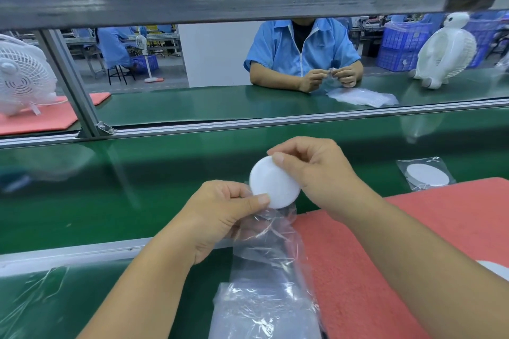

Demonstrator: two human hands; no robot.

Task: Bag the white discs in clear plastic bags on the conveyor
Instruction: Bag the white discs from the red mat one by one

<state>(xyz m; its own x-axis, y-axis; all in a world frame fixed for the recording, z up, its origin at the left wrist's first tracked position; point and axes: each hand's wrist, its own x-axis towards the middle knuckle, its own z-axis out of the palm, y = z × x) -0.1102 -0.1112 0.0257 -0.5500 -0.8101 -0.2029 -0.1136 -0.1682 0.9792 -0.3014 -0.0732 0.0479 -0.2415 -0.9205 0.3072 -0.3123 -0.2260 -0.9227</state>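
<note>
One stack of clear bags [264, 314] lies nearest. Left hand [220, 217] pinches an open clear bag [264, 231]; right hand [314, 173] pinches one round white disc [274, 183] at the bag mouth. One bagged disc [425, 173] lies on green conveyor [110, 201] beyond.

1. I'm sitting at a factory assembly line: a green conveyor [137, 195] with aluminium rails runs left to right before me.
2. Across it, a worker [303, 49] in a pale blue uniform handles a clear bag.
3. White fans [23, 77] stand far left and far right on the line.
4. Blue crates [399, 44] are stacked behind; more uniformed workers sit at far benches.
</note>
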